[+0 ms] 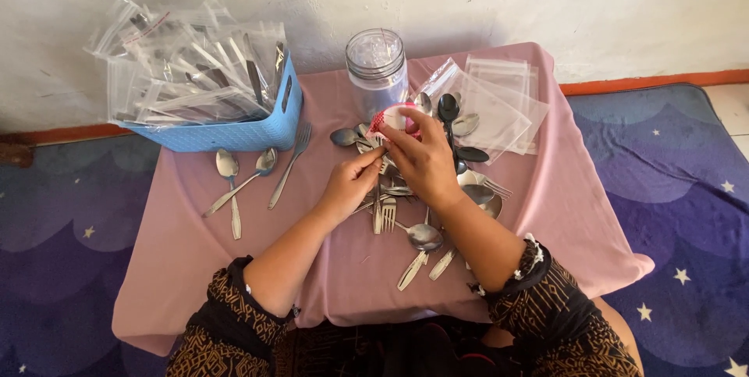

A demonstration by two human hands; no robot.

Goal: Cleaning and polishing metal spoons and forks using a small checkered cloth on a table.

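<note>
Both hands meet over the middle of the pink-draped table [234, 268], and between them sits a small red-and-white roll [392, 119], which looks like a roll of tape, though it is too small to be sure. The right hand [425, 160] is closed on it, thumb and fingertips pinching its rim from above, so the roll rides at the very tips of that hand. The left hand [353, 183] comes in from below and to the side, its fingers drawn together with the index tip touching the roll's lower edge, as if picking at it; whether it grips anything I cannot tell. By my reckoning the roll is light and stiff enough to keep its round shape, and not fragile. A pinch across the outer rim looks the safest hold, leaving the edge free for the other fingertips. Right under the knuckles lies a loose heap of spoons and forks [406, 197], hard, smooth and likely slippery. Just beyond the right fingertips stands a clear glass jar [376, 69], and past the thumb side lie empty clear bags [499, 108]. Well off beyond the left hand sits a blue basket [234, 135] stuffed with bagged cutlery, with two spoons [242, 178] near it.
</note>
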